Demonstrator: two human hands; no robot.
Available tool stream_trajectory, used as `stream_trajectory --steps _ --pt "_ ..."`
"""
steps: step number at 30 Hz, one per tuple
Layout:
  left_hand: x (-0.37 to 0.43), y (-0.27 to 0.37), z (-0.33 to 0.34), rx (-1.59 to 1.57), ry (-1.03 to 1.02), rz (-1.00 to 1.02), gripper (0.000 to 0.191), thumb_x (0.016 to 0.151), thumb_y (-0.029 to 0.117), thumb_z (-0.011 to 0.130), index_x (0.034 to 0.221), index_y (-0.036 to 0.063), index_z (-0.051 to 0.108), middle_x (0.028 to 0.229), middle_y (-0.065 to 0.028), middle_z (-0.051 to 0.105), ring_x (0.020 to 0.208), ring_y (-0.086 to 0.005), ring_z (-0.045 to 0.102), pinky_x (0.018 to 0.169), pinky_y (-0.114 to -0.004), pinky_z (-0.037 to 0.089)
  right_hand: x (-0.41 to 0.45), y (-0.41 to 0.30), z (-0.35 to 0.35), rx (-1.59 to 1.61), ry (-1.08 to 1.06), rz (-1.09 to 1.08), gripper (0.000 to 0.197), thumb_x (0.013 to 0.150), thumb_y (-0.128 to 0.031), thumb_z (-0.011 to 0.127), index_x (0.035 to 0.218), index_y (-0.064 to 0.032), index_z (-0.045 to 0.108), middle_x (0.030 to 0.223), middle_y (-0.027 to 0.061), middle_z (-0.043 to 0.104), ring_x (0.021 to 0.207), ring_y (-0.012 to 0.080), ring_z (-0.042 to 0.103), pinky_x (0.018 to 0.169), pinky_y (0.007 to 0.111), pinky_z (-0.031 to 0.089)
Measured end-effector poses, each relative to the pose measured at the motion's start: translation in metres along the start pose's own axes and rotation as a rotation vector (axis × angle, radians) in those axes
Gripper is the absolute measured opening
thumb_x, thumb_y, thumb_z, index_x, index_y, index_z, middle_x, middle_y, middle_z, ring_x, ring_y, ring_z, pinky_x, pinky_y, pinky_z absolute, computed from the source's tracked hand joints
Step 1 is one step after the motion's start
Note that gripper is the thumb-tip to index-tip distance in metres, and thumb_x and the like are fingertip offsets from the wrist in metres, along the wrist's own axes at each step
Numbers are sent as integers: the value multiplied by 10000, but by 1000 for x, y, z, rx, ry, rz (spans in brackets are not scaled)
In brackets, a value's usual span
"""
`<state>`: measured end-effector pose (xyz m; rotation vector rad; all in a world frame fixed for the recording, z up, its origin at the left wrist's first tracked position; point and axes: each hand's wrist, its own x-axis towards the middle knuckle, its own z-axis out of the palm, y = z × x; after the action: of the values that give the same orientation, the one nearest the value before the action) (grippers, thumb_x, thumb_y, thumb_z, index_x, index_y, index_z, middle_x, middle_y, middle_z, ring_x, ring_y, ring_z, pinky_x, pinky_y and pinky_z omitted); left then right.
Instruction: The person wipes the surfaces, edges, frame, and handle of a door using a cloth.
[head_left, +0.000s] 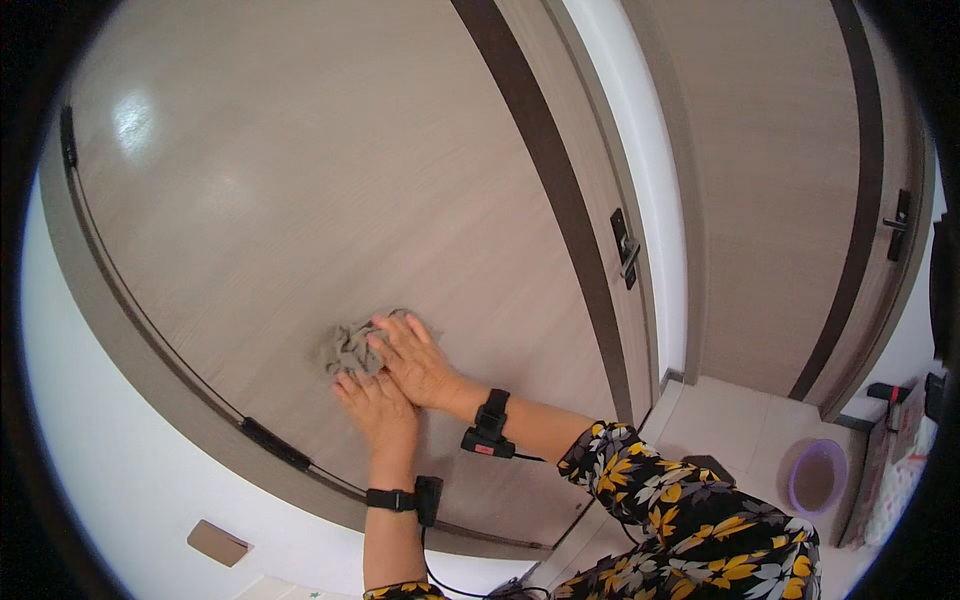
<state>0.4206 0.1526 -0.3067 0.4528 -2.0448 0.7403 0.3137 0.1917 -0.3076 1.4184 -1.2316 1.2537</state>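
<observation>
A crumpled grey-brown cloth lies flat against the lower part of a light wood-grain door. My right hand presses on the cloth's right side, fingers spread over it. Just below, my left hand has its fingertips on the cloth's lower edge, and the two hands touch each other. Part of the cloth is hidden under the fingers. Each wrist wears a black strap with a small device, the right one and the left one.
The door has a dark vertical stripe, a lever handle and black hinges. To the right is a second door. A purple-rimmed basin stands on the tiled floor. A wall plate is at lower left.
</observation>
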Motion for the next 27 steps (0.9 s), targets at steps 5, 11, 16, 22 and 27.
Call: stream_trajectory --steps 5,11,16,22,27 --pt "-8 26 45 -120 -102 185 245 754 131 488 939 -5 576 1059 -200 491 1093 -401 365 948 -553 236 -63 41 14 -67 -48 222 517 751 -125 549 1214 -5 353 1275 210 326 1172 363 328 991 499 205" --pt "-62 55 137 -108 -395 385 364 747 162 525 1091 41 523 1192 -91 416 1104 -308 357 956 -439 267 -158 62 38 -166 -208 598 528 789 -202 550 1211 58 369 1304 253 283 1215 372 261 997 489 200" --pt "-82 55 147 -139 -444 484 416 784 166 503 1188 68 480 1313 -53 337 1193 -296 295 996 -437 222 -195 60 45 -159 -185 725 545 802 -241 549 1216 55 358 1312 285 237 1205 418 255 992 488 219" --pt "-46 -19 91 -126 -325 388 391 774 173 510 1149 64 508 1277 -44 390 1223 -282 282 983 -516 211 -116 30 55 -3 -5 419 538 800 -202 532 1210 85 336 1291 323 221 1206 437 241 953 571 185" --pt "-25 -82 34 88 -139 168 415 721 184 570 1103 28 526 1231 -125 421 1218 -331 298 986 -552 172 -29 -18 69 3 -144 293 510 785 -182 526 1236 5 377 1328 246 244 1216 398 251 970 558 149"
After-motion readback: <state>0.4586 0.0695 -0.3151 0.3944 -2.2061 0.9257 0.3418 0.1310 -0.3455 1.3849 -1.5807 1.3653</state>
